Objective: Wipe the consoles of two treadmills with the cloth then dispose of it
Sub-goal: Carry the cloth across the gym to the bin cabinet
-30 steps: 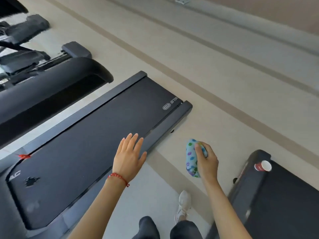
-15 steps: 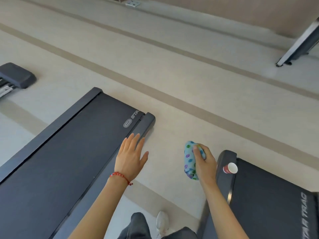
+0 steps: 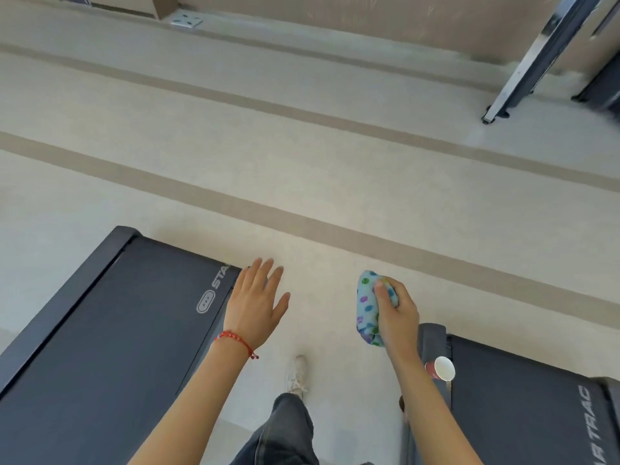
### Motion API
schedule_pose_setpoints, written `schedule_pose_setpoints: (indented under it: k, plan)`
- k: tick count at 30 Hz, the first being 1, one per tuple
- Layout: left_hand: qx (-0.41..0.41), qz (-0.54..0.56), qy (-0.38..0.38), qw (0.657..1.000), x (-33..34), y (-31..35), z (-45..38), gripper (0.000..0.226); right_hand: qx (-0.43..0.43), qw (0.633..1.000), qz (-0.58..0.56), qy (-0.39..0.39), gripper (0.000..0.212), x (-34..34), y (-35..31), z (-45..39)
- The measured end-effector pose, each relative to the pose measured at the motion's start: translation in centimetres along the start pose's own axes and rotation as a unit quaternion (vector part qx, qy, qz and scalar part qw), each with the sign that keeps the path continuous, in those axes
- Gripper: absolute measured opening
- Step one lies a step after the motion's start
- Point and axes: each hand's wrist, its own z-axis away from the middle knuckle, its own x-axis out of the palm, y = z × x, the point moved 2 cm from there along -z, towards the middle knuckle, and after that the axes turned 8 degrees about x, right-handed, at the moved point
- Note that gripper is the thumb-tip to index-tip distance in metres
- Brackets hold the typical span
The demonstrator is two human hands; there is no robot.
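My right hand (image 3: 397, 313) is shut on a bunched light-blue cloth (image 3: 367, 307) with coloured spots, held above the floor between two treadmills. My left hand (image 3: 256, 303) is open with fingers spread, holding nothing, over the rear corner of the left treadmill's dark deck (image 3: 110, 347). The right treadmill's deck (image 3: 523, 414) lies at the lower right. No console is in view.
A red paper cup (image 3: 441, 369) lies on its side on the right treadmill's rear edge. My leg and white shoe (image 3: 297, 374) step along the beige floor between the decks. A metal frame (image 3: 536, 58) and another machine stand at the far right by the wall.
The view has swung right and forward: the left treadmill slid down-left, the right one came more into view, the far frame appeared. Both hands keep their pose; the cloth stays gripped.
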Motion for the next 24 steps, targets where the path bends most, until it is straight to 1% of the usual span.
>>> schedule_pose_setpoints:
  k: [2,3,9,14,16,20,24]
  plan:
    - [0.012,-0.002,0.004,1.0,-0.3,-1.9,-4.1,0.069,-0.002,1.0,-0.002,0.01,0.016,1.6,-2.0,-3.0]
    - [0.017,0.0,0.009,1.0,-0.5,-2.8,-6.1,0.07,0.0,1.0,-0.003,0.014,0.017,2.4,-2.9,-4.3]
    - [0.029,-0.011,0.018,0.999,-1.1,-6.9,-16.7,0.064,0.007,0.999,-0.018,0.026,0.021,6.4,-7.5,-12.4]
    - [0.029,-0.008,0.006,1.0,0.1,-9.0,-24.9,0.072,0.006,0.999,-0.023,0.034,0.021,8.8,-10.5,-19.8]
    - [0.031,-0.006,0.004,1.0,0.7,-9.9,-28.6,0.07,0.005,0.999,-0.019,0.037,0.02,9.7,-11.9,-23.4]
    - [0.02,-0.014,0.013,1.0,1.9,-12.3,-36.5,0.055,-0.004,0.999,-0.021,0.034,0.017,11.8,-15.6,-31.5]
    - [-0.013,-0.016,0.011,1.0,2.2,-14.8,-43.9,0.055,-0.014,1.0,-0.018,0.012,0.016,14.0,-20.0,-39.2]
